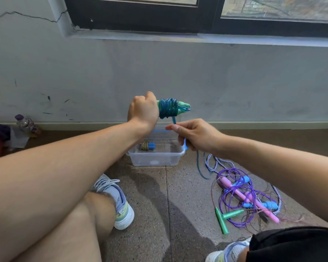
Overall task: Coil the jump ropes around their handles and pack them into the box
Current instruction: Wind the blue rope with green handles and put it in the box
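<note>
Nearest lay the person's bent knee (95,210), at the left. Farther off, the left hand (143,110) was clamped around green handles (183,106) whose long axis ran left to right, blue rope (168,110) wound thickly round them. Below sat the clear box (156,157) on the floor (one coiled rope (146,146) already inside). Just right and nearer, the right hand (194,135) pinched the rope's loose tail, which hung directly beneath the coil. Uncoiled ropes (244,197) lay tangled at right.
</note>
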Tool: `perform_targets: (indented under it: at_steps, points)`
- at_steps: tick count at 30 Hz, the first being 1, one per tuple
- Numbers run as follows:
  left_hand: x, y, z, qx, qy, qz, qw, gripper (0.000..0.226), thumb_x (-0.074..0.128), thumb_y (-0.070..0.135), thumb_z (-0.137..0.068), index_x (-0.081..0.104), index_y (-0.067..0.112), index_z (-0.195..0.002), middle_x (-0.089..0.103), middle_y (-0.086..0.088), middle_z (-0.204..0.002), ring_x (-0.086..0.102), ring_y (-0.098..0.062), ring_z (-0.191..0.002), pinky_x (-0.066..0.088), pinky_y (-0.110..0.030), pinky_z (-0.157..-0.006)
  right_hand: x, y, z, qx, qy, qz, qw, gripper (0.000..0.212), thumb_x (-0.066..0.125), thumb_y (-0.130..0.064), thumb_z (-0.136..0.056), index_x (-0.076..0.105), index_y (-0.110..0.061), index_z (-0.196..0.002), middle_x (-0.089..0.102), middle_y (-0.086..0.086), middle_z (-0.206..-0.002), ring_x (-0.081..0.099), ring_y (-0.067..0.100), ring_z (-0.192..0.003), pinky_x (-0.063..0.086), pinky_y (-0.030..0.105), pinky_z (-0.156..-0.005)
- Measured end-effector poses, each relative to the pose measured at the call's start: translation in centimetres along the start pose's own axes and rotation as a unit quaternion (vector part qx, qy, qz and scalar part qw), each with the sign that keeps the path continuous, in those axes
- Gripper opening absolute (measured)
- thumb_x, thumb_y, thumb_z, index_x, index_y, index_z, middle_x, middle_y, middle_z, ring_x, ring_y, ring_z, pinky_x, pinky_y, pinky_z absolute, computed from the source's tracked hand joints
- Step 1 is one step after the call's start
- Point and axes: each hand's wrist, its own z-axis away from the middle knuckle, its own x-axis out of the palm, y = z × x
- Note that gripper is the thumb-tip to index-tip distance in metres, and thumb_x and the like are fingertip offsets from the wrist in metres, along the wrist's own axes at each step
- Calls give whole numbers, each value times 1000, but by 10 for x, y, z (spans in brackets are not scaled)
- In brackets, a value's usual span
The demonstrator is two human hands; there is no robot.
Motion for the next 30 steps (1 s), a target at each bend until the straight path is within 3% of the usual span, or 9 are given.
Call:
perform_targets:
  at_steps: [5, 8, 10, 15, 19, 23, 25, 27, 30]
  points:
    - [-1, -8, -4, 20, 41, -103, 994, 48, 27, 34, -102, 57, 8, -75, 62, -13, -90, 51, -33, -82, 37, -34, -72, 17, -29, 10, 21, -89, 136, 986, 32, 45, -31, -105, 66, -8, -111, 67, -3, -66, 50, 9, -37, 40, 20, -41]
    - [-4, -12, -3, 124, 60, -181, 974, 54, 26, 39, -104, 56, 9, -70, 68, -18, -90, 58, -38, -84, 38, -37, -70, 6, -45, 15, 18, -93, 177, 980, 28, 54, -29, -100, 69, -9, -86, 62, -1, -53, 48, 14, -36, 41, 20, -41]
    - [-6, -14, -1, 202, 55, -204, 956, 57, 26, 38, -105, 50, 8, -62, 65, -16, -78, 59, -40, -80, 38, -37, -67, -7, -51, 18, 15, -79, 187, 979, 24, 57, -26, -96, 72, -12, -83, 56, -1, -47, 45, 16, -38, 39, 19, -43]
    - [-8, -5, 4, 300, -27, -216, 929, 60, 31, 32, -105, 36, 14, -48, 42, -3, -53, 50, -36, -66, 30, -35, -62, -40, -50, 17, 18, -109, 168, 980, 34, 54, -20, -93, 59, -17, -59, 59, 2, -54, 50, 16, -50, 41, 29, -59]
    - [-7, -1, 13, 339, -164, -220, 900, 61, 36, 29, -104, 31, 12, -46, 35, -1, -48, 36, -26, -53, 25, -35, -59, -67, -41, 17, 25, -201, 174, 964, 30, 53, -18, -99, 65, -3, -77, 69, 13, -75, 60, 22, -70, 43, 36, -72]
    - [-4, 1, 19, 292, -283, -136, 903, 57, 40, 25, -103, 28, 12, -49, 29, 0, -45, 25, -16, -46, 26, -39, -54, -84, -27, 17, 39, -261, 166, 950, 27, 54, -30, -99, 65, -7, -89, 69, 6, -88, 61, 17, -83, 45, 27, -74]
    - [-2, 7, 25, 227, -306, -77, 921, 52, 41, 22, -103, 35, 11, -53, 37, -6, -52, 33, -16, -52, 31, -40, -56, -86, -19, 15, 12, -240, 134, 961, 28, 53, -35, -95, 64, -9, -92, 69, 0, -86, 61, 12, -82, 46, 26, -77]
    - [-1, 12, 26, 123, -300, 39, 945, 42, 43, 20, -100, 48, 8, -60, 45, -17, -61, 41, -21, -55, 34, -35, -54, -84, -15, 13, -6, -200, 45, 979, 28, 50, -37, -95, 62, -13, -88, 65, -1, -79, 60, 15, -78, 49, 28, -78]
    - [1, 16, 21, -29, -226, 203, 952, 35, 44, 18, -94, 43, 16, -59, 35, -3, -44, 29, -16, -38, 19, -25, -47, -67, -15, 9, -9, -108, -82, 991, 37, 45, -27, -105, 56, -22, -70, 43, -3, -63, 50, 16, -60, 53, 30, -64]
